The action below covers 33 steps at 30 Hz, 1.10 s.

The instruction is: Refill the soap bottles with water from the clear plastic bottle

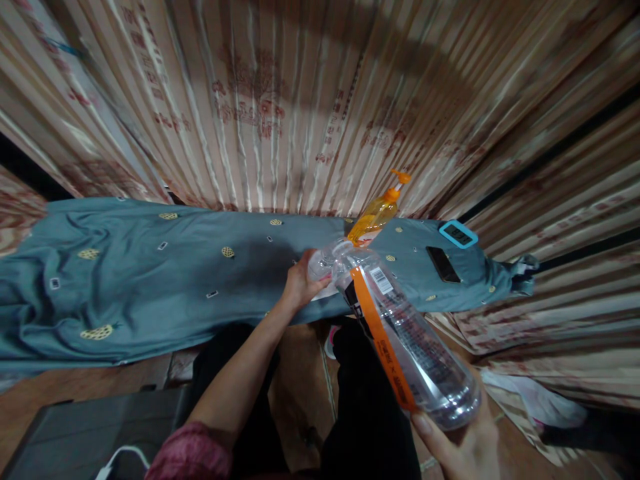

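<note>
Step in hand: I judge I'm working the cap end of the clear plastic bottle (400, 333), tipped away from me over the blue cloth (150, 280).
Left hand (300, 283): my fingers are curled closed around the bottle's neck, at the far end.
Right hand (460, 447): it cups the bottle's base, near and to the right; fingers wrapped loosely, only partly in view.
Bottle: slanted, base near me, mouth far, just in front of the orange pump dispenser (377, 212).
Right of that: a dark phone (443, 263) and a blue-framed timer (458, 234) lie on the cloth.
Next move: probably a firm base grip while the left hand twists.
</note>
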Available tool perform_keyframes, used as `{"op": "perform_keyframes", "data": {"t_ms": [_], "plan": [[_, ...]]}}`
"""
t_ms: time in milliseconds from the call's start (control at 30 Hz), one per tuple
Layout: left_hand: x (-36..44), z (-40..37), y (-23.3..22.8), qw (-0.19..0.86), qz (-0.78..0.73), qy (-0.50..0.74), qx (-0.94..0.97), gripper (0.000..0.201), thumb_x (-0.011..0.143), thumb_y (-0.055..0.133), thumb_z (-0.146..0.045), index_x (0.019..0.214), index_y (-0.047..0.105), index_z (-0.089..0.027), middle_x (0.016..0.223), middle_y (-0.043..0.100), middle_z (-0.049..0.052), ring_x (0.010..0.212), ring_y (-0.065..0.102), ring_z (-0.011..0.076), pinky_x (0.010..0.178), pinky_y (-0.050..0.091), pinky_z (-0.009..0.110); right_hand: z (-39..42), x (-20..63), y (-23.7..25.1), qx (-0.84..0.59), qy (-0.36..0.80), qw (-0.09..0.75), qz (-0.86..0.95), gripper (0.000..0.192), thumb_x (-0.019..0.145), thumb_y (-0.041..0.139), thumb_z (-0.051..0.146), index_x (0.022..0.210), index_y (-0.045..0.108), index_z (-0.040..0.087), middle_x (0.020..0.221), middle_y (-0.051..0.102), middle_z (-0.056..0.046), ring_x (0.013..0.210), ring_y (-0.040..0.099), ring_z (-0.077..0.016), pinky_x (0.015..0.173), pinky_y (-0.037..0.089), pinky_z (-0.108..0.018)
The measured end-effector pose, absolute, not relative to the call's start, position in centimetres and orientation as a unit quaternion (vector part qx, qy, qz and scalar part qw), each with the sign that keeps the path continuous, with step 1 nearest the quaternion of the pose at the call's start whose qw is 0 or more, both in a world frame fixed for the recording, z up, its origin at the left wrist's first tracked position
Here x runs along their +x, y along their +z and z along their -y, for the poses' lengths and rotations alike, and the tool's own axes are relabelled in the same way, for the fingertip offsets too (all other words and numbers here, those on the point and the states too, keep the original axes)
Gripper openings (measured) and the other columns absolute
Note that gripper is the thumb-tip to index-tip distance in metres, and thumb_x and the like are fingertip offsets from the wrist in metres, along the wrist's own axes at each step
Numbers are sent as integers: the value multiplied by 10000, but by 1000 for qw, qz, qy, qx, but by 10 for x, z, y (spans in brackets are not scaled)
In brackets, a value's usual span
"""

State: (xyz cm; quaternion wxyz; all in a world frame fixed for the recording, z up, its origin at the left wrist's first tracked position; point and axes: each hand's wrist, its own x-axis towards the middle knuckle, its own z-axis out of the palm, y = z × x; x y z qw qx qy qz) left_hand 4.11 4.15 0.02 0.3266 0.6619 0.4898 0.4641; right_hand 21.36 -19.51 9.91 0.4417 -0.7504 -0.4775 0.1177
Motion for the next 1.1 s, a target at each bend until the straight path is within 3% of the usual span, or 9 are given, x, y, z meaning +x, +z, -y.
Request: {"op": "perform_keyframes", "data": {"t_ms": [1100], "plan": [[42,-42,-3,325,-485,466,664,561,665,805,-238,1180,592,-179,1003,763,46,905,750,242,817,579,336,196,212,98,-756,132,449,458,812,746,690,694,1320,512,148,1180,671,-138,1058,671,-305,931,527,-384]]}}
